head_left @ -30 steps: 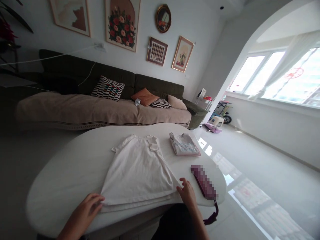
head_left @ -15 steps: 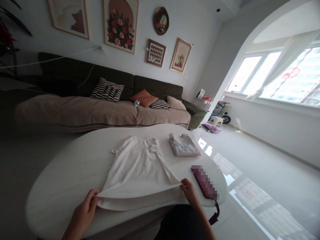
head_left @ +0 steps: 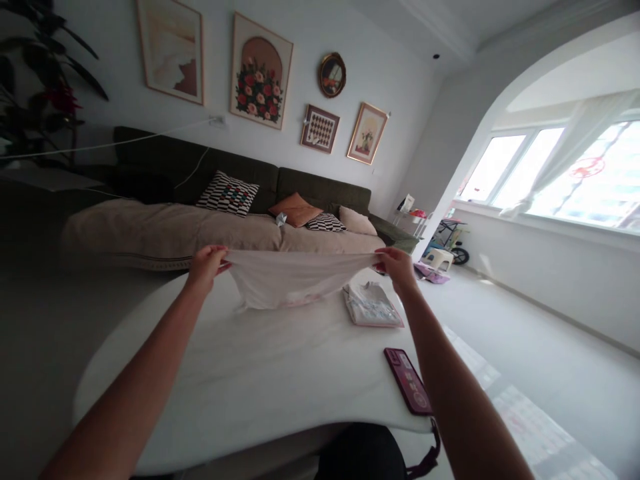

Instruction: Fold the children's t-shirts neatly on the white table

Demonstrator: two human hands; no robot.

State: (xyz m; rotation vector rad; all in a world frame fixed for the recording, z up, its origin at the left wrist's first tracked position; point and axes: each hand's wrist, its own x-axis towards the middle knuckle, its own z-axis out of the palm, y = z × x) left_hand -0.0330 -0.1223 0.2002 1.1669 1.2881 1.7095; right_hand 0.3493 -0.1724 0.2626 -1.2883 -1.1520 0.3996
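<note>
A white garment [head_left: 300,277] is stretched by its hem between my two hands, raised over the far part of the white table [head_left: 270,380]. My left hand [head_left: 207,263] pinches one corner of the hem, fingers closed. At the other corner, my right hand [head_left: 395,263] pinches the cloth in the same way. The garment's lower part hangs down to the tabletop, slightly blurred. Just below my right hand lies a folded, printed white garment [head_left: 373,305]. Nearer to me, a dark red phone [head_left: 409,381] with a strap rests by the table's right edge.
Behind the table stands a long dark green sofa [head_left: 325,185] with a beige cover [head_left: 200,230] and several cushions. My dark-clothed knee [head_left: 363,453] is at the table's near edge. A small white stool [head_left: 440,259] stands on the floor at the back right.
Both hands have lifted the hem up and away from me, so the garment no longer lies spread flat on the table. The camera view has tilted up slightly.
</note>
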